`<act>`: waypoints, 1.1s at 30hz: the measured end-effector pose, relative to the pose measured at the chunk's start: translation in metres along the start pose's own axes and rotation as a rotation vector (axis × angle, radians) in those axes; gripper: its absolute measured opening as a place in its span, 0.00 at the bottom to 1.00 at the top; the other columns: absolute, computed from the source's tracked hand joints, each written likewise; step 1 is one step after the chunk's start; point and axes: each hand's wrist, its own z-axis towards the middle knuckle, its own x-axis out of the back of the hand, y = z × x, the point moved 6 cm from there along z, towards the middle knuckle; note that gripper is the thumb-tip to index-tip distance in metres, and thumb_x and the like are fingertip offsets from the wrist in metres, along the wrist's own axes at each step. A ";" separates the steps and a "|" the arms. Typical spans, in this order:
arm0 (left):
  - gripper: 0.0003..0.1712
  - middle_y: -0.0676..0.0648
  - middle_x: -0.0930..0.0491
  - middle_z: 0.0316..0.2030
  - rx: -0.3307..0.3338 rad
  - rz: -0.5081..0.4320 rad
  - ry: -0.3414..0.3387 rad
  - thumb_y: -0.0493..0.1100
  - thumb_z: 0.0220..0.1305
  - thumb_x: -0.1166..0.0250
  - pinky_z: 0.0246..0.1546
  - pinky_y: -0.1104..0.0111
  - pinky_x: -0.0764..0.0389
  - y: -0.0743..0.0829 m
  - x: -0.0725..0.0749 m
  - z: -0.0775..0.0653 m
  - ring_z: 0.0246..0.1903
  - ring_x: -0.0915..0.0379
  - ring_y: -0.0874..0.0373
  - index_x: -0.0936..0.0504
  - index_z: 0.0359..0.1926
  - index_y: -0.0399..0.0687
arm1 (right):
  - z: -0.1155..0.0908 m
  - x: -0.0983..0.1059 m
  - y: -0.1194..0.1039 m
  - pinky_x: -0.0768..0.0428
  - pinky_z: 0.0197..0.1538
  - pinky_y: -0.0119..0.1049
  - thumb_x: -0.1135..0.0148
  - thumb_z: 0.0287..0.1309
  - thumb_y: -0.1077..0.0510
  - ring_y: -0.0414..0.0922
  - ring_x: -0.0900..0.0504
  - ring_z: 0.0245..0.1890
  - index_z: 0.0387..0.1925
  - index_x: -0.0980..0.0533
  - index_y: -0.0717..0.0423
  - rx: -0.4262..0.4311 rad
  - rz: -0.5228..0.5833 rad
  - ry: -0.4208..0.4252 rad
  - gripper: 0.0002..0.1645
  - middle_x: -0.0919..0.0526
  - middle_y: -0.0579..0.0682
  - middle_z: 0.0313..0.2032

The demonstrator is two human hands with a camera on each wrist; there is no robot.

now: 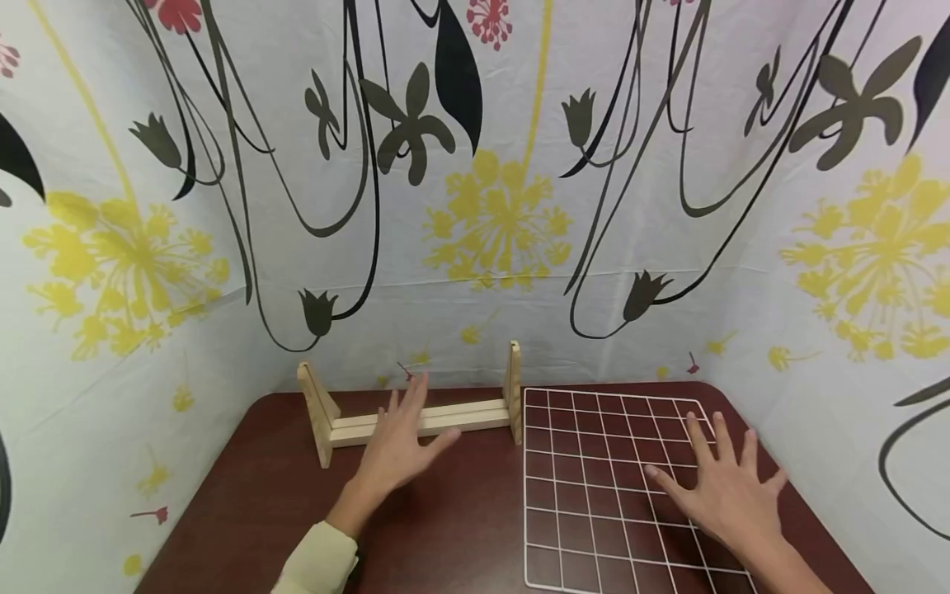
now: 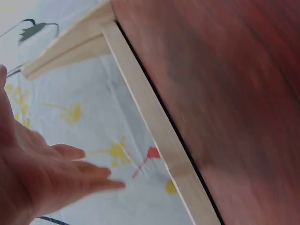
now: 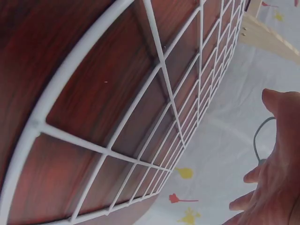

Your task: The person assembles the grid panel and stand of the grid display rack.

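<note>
A pale wooden stand (image 1: pixel 351 430), two upright end pieces joined by long rails, sits at the back left of the table. My left hand (image 1: pixel 401 445) is spread in front of its rails, holding nothing. In the left wrist view, one rail (image 2: pixel 145 112) runs diagonally past the fingers (image 2: pixel 89 183). To the right lies a white wire grid panel (image 1: pixel 591 516), flat on the table. Over its right side my right hand (image 1: pixel 731 495) is spread, fingers (image 1: pixel 723 437) straight and apart, gripping nothing. The right wrist view has the grid (image 3: pixel 105 151) beside that hand (image 3: pixel 276 173).
The dark red-brown table (image 1: pixel 438 528) has rounded back corners. Behind it and on both sides hangs a white cloth (image 1: pixel 490 330) printed with flowers and stems. The grid's left edge lies close to the stand's right upright (image 1: pixel 514 396).
</note>
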 end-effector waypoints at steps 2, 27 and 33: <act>0.62 0.48 0.53 0.86 0.016 -0.112 -0.025 0.80 0.66 0.41 0.77 0.31 0.43 0.006 -0.003 -0.002 0.83 0.55 0.34 0.68 0.85 0.69 | -0.002 0.001 0.004 0.49 0.54 0.95 0.48 0.60 0.13 0.84 0.52 0.76 0.86 0.61 0.47 -0.009 -0.006 -0.026 0.70 0.54 0.71 0.82; 0.52 0.25 0.32 0.73 0.224 -0.855 -0.282 0.64 0.79 0.42 0.61 0.50 0.15 0.036 -0.046 -0.004 0.66 0.23 0.33 0.58 0.85 0.45 | -0.007 -0.004 0.049 0.21 0.42 0.73 0.57 0.68 0.16 0.83 0.28 0.56 0.75 0.40 0.71 -0.065 -0.005 -0.221 0.65 0.29 0.84 0.61; 0.47 0.24 0.31 0.72 0.258 -0.977 -0.384 0.61 0.80 0.42 0.60 0.52 0.14 0.048 -0.063 0.005 0.64 0.21 0.33 0.47 0.80 0.31 | -0.008 -0.009 0.067 0.23 0.49 0.73 0.70 0.74 0.19 0.84 0.29 0.59 0.75 0.43 0.74 -0.080 0.038 -0.339 0.64 0.33 0.86 0.64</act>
